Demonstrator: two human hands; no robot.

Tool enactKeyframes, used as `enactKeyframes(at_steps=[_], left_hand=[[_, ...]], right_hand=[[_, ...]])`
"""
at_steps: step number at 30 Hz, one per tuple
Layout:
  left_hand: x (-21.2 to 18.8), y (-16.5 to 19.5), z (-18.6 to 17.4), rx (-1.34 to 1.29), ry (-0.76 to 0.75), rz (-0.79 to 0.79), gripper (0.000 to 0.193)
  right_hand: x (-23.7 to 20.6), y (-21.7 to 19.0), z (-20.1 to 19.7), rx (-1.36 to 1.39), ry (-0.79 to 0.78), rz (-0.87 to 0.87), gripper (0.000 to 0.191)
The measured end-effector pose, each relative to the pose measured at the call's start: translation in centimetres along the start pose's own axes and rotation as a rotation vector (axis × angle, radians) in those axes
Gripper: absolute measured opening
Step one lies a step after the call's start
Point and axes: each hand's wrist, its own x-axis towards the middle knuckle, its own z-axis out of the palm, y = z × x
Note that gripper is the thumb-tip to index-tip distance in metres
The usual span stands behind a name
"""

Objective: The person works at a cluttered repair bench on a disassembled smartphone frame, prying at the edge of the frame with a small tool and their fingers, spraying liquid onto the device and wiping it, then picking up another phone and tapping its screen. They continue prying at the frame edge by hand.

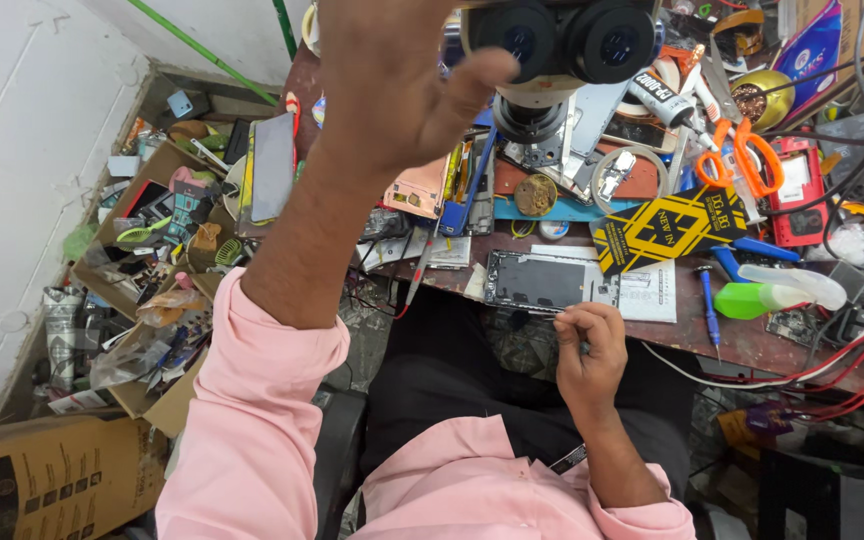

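My left hand is raised high in front of the camera, fingers loosely spread, holding nothing, close to the black microscope eyepieces. An opened phone lies flat at the near edge of the brown workbench. My right hand rests curled at that edge just right of the phone, fingers closed around a thin dark tool that is mostly hidden.
Orange-handled scissors, a yellow-black card, a green-capped squeeze bottle, a blue screwdriver, red and white wires crowd the bench. Cardboard boxes of parts stand left. A cardboard carton sits below.
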Motion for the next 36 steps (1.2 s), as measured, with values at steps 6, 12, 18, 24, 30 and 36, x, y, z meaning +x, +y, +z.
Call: enactKeyframes(at_steps=[6, 12, 18, 24, 30, 36], left_hand=[[-0.2, 0.5, -0.3, 0.109, -0.028, 0.002, 0.070], [1.6, 0.6, -2.7, 0.073, 0.157, -0.065, 0.078], [1.5, 0.6, -7.3, 0.005, 0.269, -0.129, 0.079], [3.1, 0.1, -11.8, -0.088, 0.309, -0.244, 0.077], [7.5, -3.9, -13.9, -0.086, 0.229, -0.308, 0.082], [10.6, -6.8, -12.9, 0.004, 0.125, -0.353, 0.093]], right_hand=[[0.5, -1.0, 0.9, -0.024, 0.022, -0.059, 0.009], [3.4, -5.3, 4.4, 0.029, 0.010, -0.025, 0.008], [6.0, -12.6, 6.0, -0.084, 0.072, -0.289, 0.007], [17.8, -24.7, 5.2, 0.117, 0.085, -0.764, 0.016], [24.4, -32.7, 7.0, -0.152, 0.010, -0.754, 0.019], [30.1, -33.9, 8.7, -0.340, 0.032, -0.682, 0.012]])
